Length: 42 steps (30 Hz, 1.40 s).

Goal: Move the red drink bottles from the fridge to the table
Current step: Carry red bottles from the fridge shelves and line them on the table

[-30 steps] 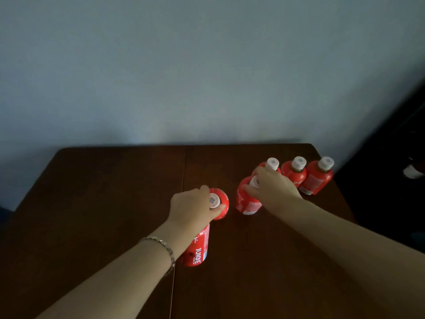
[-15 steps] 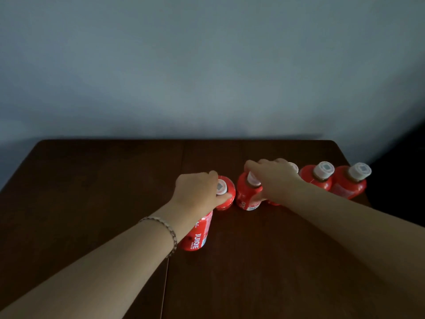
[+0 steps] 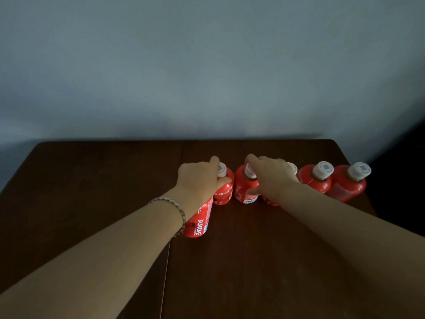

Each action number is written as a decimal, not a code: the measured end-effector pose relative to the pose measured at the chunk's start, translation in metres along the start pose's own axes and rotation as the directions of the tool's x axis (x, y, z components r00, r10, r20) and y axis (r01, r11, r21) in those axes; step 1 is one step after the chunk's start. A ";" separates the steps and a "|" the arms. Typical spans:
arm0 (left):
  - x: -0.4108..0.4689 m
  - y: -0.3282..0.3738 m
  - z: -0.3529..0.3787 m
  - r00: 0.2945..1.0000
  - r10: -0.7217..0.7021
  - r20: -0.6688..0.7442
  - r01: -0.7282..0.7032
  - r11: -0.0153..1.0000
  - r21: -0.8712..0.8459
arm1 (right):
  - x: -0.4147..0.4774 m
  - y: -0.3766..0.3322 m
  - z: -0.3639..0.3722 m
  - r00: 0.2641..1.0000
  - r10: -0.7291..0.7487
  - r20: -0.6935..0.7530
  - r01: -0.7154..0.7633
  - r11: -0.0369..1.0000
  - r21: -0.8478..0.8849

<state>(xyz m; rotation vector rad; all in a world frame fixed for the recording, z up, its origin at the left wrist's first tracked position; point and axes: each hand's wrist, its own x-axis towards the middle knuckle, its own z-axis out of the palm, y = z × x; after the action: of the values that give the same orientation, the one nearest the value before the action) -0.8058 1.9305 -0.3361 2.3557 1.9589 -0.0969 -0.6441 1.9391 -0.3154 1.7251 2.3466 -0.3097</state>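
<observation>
Two upright bottles are clasped in the left grip, two more in the right grip, all standing on the counter; release is upward, along their axes.

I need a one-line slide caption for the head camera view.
Both hands, left hand and right hand, grip red bottles lined up on a dark wooden table.
</observation>
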 end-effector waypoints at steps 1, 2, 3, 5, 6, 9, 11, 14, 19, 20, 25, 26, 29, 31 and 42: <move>-0.001 0.000 0.001 1.000 -0.009 -0.002 0.009 1.000 -0.025 | 0.001 0.001 0.001 1.000 0.011 0.002 -0.011 1.000 0.022; -0.002 0.000 0.001 1.000 -0.021 -0.001 0.021 0.999 -0.045 | -0.001 0.000 0.002 1.000 0.028 0.001 -0.028 0.999 0.035; -0.005 0.001 0.001 0.999 -0.037 0.000 0.037 0.997 -0.068 | -0.006 -0.003 0.005 0.999 0.029 -0.028 -0.029 0.999 0.021; -0.014 0.002 -0.003 0.995 -0.102 -0.009 0.100 0.987 -0.126 | -0.021 -0.011 0.020 0.964 0.006 -0.265 -0.001 1.000 0.020; -0.021 0.003 -0.005 0.990 -0.140 -0.034 0.133 0.978 -0.160 | -0.032 -0.017 0.029 0.931 0.015 -0.366 0.023 0.995 0.099; -0.045 0.009 -0.009 0.956 -0.222 -0.192 0.155 0.937 -0.312 | -0.066 -0.038 0.048 0.972 0.004 -0.234 0.110 0.874 0.474; -0.058 0.018 -0.015 0.945 -0.214 -0.247 0.100 0.909 -0.404 | -0.075 -0.052 0.057 0.999 -0.031 -0.043 0.052 0.756 0.653; -0.068 0.031 -0.024 0.968 -0.069 -0.240 -0.057 0.874 -0.482 | -0.070 -0.061 0.074 0.989 0.108 -0.104 0.010 0.642 0.767; -0.042 0.005 -0.016 0.941 -0.297 -0.161 0.118 0.736 -0.667 | -0.063 -0.067 0.097 0.946 0.324 -0.023 -0.163 0.535 0.829; -0.031 -0.001 -0.011 0.951 -0.310 -0.024 0.180 0.612 -0.770 | -0.063 -0.069 0.099 0.946 0.324 -0.023 -0.165 0.542 0.824; -0.007 -0.004 0.010 0.932 -0.094 0.349 0.354 0.441 -0.825 | -0.057 -0.080 0.100 0.951 0.309 -0.005 -0.192 0.604 0.773; -0.007 -0.004 0.012 0.935 -0.096 0.341 0.345 0.469 -0.813 | -0.055 -0.083 0.100 0.944 0.330 -0.006 -0.204 0.598 0.775; -0.009 -0.003 0.012 0.938 -0.110 0.330 0.341 0.477 -0.810 | -0.053 -0.091 0.099 0.922 0.388 -0.005 -0.236 0.570 0.787; -0.012 0.000 0.009 0.931 -0.108 0.349 0.357 0.473 -0.806 | -0.054 -0.094 0.094 0.918 0.396 0.019 -0.259 0.562 0.786; -0.082 0.021 -0.028 0.897 -0.360 0.255 0.436 0.634 -0.639 | -0.097 -0.043 0.043 0.940 0.201 0.275 -0.307 0.848 0.432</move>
<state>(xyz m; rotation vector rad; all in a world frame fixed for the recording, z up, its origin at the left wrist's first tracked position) -0.7999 1.8491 -0.2996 1.3952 1.9633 0.4091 -0.6548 1.8257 -0.3266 2.0536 1.9521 -1.0379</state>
